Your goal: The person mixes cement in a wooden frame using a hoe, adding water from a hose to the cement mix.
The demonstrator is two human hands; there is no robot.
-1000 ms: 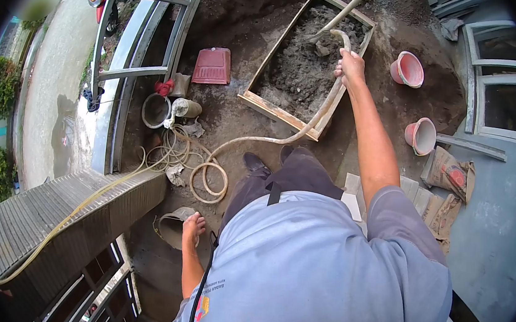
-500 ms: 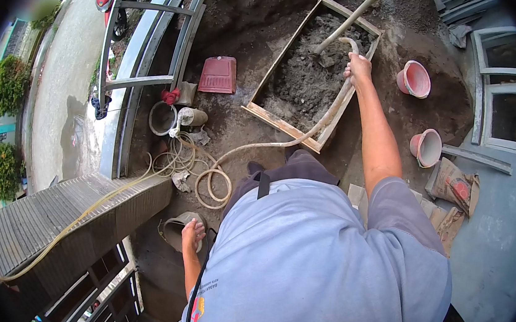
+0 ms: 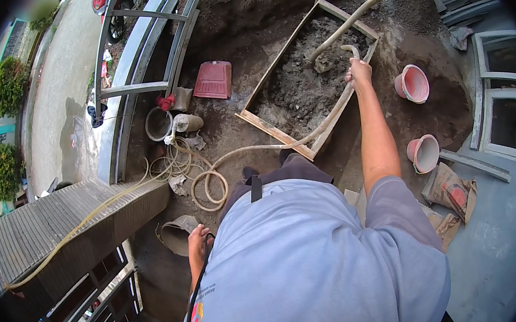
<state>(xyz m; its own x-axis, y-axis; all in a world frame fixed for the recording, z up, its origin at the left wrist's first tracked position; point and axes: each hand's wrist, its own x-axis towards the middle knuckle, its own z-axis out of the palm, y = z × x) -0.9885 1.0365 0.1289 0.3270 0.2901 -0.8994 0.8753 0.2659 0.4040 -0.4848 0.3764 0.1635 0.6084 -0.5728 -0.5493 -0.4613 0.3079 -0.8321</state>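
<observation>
My right hand (image 3: 359, 73) is closed around a pale hose (image 3: 321, 127), near its curved end. That end points over the grey mortar mix (image 3: 305, 85), which fills a shallow wooden mixing box (image 3: 342, 9). No water can be made out at the hose's mouth. A tool with a long wooden handle (image 3: 348, 26) leans in the mix, its head partly buried and caked. Down at my left side, my left hand (image 3: 198, 242) hangs with loosely bent fingers, holding nothing I can see. Beside it are a grey bucket (image 3: 177, 234) on its side and a thin black cable (image 3: 199, 282).
Coils of hose (image 3: 208, 190) lie left of my feet. Two pink buckets (image 3: 423, 153) and a cement sack (image 3: 449, 192) are at the right. A red dustpan-like tray (image 3: 213, 80) lies left of the box. A metal frame (image 3: 134, 90) stands at the left.
My left hand has shifted slightly right and down, closer to my shirt. My right hand keeps its grip on the hose. The view has shifted slightly.
</observation>
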